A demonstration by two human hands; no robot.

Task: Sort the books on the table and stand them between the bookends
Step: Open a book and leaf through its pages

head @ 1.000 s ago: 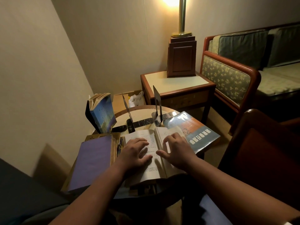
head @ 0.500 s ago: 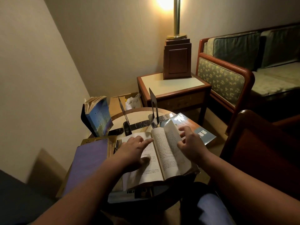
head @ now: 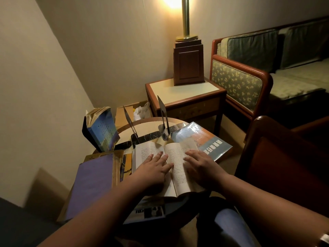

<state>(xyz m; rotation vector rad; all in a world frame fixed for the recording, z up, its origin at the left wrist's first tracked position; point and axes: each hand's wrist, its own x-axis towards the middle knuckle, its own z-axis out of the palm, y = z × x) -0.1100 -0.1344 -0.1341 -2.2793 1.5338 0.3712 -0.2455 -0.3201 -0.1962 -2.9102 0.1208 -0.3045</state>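
An open book (head: 175,157) lies flat on the small round table (head: 151,124). My left hand (head: 153,168) presses flat on its left page and my right hand (head: 201,164) lies flat on its right page. Two dark metal bookends, one to the left (head: 130,124) and one to the right (head: 164,118), stand just behind the open book with a gap between them. A blue book (head: 104,130) stands upright at the far left. A purple book (head: 90,184) lies flat at the near left. A blue and orange book (head: 203,138) lies flat at the right.
A magazine (head: 147,211) sticks out under the open book at the table's near edge. A side table (head: 185,97) carrying a lamp base (head: 188,63) stands behind. A sofa (head: 258,72) and a wooden chair arm (head: 284,148) close off the right side.
My right hand turned a page over from right to left and now lies flat on the right page. My left hand stays on the left page.
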